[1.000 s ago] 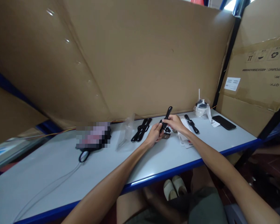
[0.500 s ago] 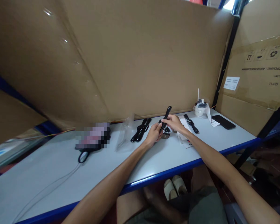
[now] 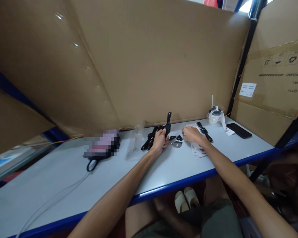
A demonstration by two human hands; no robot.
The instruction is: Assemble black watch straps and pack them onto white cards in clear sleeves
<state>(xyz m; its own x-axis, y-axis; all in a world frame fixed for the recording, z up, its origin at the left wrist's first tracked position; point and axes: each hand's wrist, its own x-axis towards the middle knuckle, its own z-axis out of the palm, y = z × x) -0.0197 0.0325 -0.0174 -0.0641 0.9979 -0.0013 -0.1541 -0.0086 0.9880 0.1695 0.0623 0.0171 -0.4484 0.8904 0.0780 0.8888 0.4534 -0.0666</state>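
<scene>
My left hand (image 3: 160,140) is wrapped round one handle of a black spokeshave (image 3: 168,127), whose other handle sticks up and away from me. Behind that hand, more black spokeshaves (image 3: 149,140) lie on the table, partly covered. My right hand (image 3: 192,134) is over the white papers (image 3: 197,150), its fingers curled together; whatever is between the fingertips is too small to make out. Between the hands lie small black parts (image 3: 179,137) and a flat metal blade (image 3: 177,144). Just right of my right hand rests another black spokeshave (image 3: 204,132).
A clear plastic bag (image 3: 135,142) and a blurred dark-edged object with a loop (image 3: 104,145) lie to the left, near a thin cable. At the right are a wrapped cup (image 3: 215,114) and a black phone (image 3: 239,130). Cardboard (image 3: 149,66) walls the table's back.
My hands have parted. The left one moved left with the spokeshave; the right one let go of it and came down towards the small parts and papers.
</scene>
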